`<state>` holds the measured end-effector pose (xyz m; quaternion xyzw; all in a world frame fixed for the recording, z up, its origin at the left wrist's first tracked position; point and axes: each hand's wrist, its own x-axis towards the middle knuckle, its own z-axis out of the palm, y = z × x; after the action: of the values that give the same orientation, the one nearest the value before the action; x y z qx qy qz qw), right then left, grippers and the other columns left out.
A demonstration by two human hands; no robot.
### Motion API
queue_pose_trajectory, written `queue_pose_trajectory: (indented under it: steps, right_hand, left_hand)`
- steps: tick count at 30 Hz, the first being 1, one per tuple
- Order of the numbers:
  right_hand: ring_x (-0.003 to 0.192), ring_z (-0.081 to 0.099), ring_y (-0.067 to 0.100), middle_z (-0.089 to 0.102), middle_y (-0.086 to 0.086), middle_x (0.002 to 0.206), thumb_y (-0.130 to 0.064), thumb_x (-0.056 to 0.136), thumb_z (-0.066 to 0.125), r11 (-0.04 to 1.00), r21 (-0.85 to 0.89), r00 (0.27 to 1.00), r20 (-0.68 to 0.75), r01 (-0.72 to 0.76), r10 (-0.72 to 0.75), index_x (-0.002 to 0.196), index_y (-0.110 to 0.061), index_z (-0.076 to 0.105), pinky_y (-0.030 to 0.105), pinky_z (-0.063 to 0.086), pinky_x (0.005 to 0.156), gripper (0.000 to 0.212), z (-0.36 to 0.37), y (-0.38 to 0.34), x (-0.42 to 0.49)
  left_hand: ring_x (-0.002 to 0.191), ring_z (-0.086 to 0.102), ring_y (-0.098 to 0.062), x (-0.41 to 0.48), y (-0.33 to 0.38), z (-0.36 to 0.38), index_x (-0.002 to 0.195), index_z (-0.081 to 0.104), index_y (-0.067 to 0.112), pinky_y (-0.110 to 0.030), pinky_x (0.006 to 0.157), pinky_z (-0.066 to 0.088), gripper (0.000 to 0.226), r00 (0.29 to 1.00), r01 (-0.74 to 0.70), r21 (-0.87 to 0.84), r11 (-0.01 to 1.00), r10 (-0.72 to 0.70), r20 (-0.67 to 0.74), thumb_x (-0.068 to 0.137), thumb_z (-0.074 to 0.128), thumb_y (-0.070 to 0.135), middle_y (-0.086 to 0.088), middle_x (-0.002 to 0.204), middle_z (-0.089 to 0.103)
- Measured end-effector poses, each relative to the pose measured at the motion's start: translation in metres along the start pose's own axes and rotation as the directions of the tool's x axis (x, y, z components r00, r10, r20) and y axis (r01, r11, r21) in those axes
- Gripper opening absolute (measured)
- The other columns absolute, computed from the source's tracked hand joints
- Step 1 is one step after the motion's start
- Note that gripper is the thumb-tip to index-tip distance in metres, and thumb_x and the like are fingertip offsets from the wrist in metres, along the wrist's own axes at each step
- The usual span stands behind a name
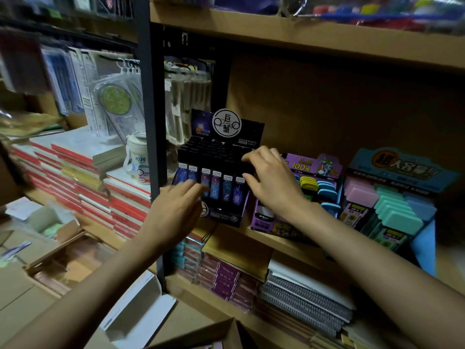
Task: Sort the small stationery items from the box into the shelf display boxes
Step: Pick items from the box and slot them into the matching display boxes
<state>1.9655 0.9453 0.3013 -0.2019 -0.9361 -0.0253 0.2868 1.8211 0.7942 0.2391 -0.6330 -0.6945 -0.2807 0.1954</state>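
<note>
A dark display box [221,217] with a round white logo card stands at the left end of the middle shelf. It is filled with several slim black and blue lead cases [227,187] standing upright in rows. My right hand [269,180] is at the box's right side, its fingers and thumb curled round the rightmost cases. My left hand [176,210] reaches in from below left, blurred, its straight fingers touching the front row of cases. The edge of a cardboard box [221,333] shows at the bottom of the view.
To the right stand a purple display box [314,165] with yellow and blue erasers and a blue display box [400,170] with pink and teal erasers. Notebooks fill the shelf [264,238] below. Stacked red-edged books [83,177], a white cup [137,159] and open cartons [57,250] lie left.
</note>
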Motion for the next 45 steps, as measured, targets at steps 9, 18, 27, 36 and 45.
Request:
queue_pose_trajectory:
  steps: [9,18,27,36,45]
  right_hand:
    - [0.102,0.054,0.019,0.053,0.001,0.112,-0.019,0.095,0.05,0.965,0.259,0.981,0.182,0.024,-0.073,0.117,-0.015,0.054,0.036,0.046,0.08,0.023,0.018,-0.016,-0.108]
    - [0.098,0.056,0.016,0.059,0.003,0.106,-0.018,0.092,0.051,0.936,0.238,0.638,0.77,-0.26,-0.019,0.105,-0.015,0.059,0.024,0.038,0.075,0.016,0.127,-0.021,-0.261]
    - [0.085,0.046,0.015,0.048,0.002,0.079,-0.002,0.091,0.051,0.68,0.088,0.276,0.945,-0.728,0.173,0.104,0.002,0.057,0.016,0.037,0.064,0.014,0.229,-0.048,-0.377]
    - [0.126,0.045,0.028,0.045,0.014,0.134,-0.008,0.088,0.057,0.606,0.011,0.213,0.941,-0.795,0.263,0.134,-0.005,0.042,0.04,0.039,0.104,0.048,0.288,-0.068,-0.419]
    - [0.135,0.03,0.024,0.038,0.009,0.144,-0.018,0.089,0.06,0.665,-0.044,0.232,0.919,-0.746,0.32,0.138,-0.011,0.039,0.028,0.023,0.112,0.054,0.309,-0.075,-0.421]
  left_hand:
    - [0.1,0.056,-0.017,-0.158,0.035,0.091,0.117,0.055,0.014,-0.024,0.078,0.041,0.026,0.792,0.589,-0.239,0.772,-0.492,0.362,0.091,0.055,0.012,-0.001,0.111,0.054]
    - [0.088,0.055,-0.017,-0.338,0.094,0.161,0.116,0.054,0.007,-0.03,0.079,0.046,0.026,0.259,0.951,-0.074,0.3,-0.645,0.719,0.09,0.055,0.005,-0.014,0.111,0.063]
    - [0.123,0.039,-0.044,-0.393,0.111,0.198,0.122,0.049,-0.011,-0.044,0.103,0.03,0.049,-0.186,0.982,0.057,-0.178,-0.9,0.394,0.079,0.07,0.001,-0.033,0.132,0.041]
    - [0.142,0.012,-0.043,-0.421,0.102,0.227,0.148,0.014,0.005,-0.053,0.116,0.019,0.085,-0.443,0.883,0.103,-0.457,-0.741,0.504,0.085,0.068,0.021,-0.028,0.154,0.007]
    - [0.147,0.0,-0.027,-0.391,0.129,0.253,0.151,0.001,0.006,-0.04,0.12,0.01,0.08,0.072,0.959,0.144,0.245,-0.699,0.711,0.094,0.051,0.033,-0.011,0.16,-0.005]
